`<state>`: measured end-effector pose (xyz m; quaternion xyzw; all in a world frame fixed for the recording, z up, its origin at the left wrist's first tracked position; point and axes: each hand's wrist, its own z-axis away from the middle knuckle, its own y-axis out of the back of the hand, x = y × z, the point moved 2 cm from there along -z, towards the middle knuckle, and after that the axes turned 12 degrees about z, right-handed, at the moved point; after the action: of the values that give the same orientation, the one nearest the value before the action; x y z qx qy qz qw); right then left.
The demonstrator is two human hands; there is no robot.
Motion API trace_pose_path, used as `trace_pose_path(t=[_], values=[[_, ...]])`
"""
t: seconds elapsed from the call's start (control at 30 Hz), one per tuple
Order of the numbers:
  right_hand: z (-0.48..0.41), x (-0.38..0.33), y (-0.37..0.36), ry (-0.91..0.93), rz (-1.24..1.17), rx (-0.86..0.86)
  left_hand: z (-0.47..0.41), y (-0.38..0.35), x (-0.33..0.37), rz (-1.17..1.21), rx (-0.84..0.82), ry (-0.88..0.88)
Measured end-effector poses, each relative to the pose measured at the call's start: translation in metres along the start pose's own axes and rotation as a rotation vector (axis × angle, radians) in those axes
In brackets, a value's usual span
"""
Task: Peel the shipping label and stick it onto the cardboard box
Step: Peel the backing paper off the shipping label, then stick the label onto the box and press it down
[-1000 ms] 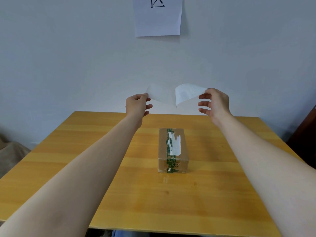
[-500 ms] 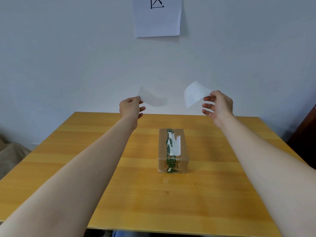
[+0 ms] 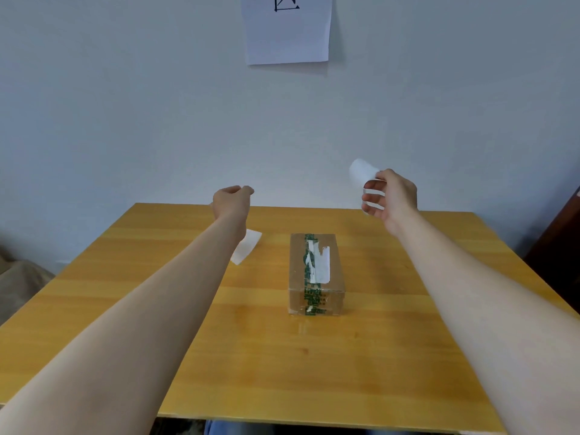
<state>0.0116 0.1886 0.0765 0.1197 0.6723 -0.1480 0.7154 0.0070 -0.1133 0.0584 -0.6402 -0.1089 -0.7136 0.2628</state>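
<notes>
Letting go, the left hand [image 3: 233, 200] curls empty, its torn half [image 3: 246, 251] now lying just below it; the right hand [image 3: 390, 196] still pinches the other half [image 3: 361, 172]; tearing looks done.

Taped box [image 3: 316, 271] mid-table [image 3: 282, 372]; wall sheet [image 3: 287, 32]

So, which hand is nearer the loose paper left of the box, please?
Left: the left hand is just beyond the loose paper; the right hand is across the box, pinching another piece.

Left hand [image 3: 233, 200] and right hand [image 3: 394, 199] bare; blue trousers [image 3: 238, 429]
</notes>
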Motion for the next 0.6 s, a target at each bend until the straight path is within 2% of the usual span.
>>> trace_pose_path(t=[0.07,0.17,0.3,0.4,0.6], values=[[0.000,0.002,-0.003,-0.027,0.008,-0.052,0.010,-0.010,0.002,-0.060,-0.153,-0.023],[0.004,0.008,-0.012,-0.078,0.089,-0.198,0.028,-0.031,0.007,-0.206,-0.382,-0.160],[0.011,0.012,-0.027,-0.081,0.236,-0.327,0.050,-0.057,0.008,-0.365,-0.608,-0.279],[0.015,0.011,-0.036,-0.047,0.266,-0.362,0.058,-0.067,0.003,-0.469,-0.666,-0.318],[0.022,0.008,-0.046,0.016,0.331,-0.394,0.052,-0.066,-0.010,-0.410,-0.663,-0.368]])
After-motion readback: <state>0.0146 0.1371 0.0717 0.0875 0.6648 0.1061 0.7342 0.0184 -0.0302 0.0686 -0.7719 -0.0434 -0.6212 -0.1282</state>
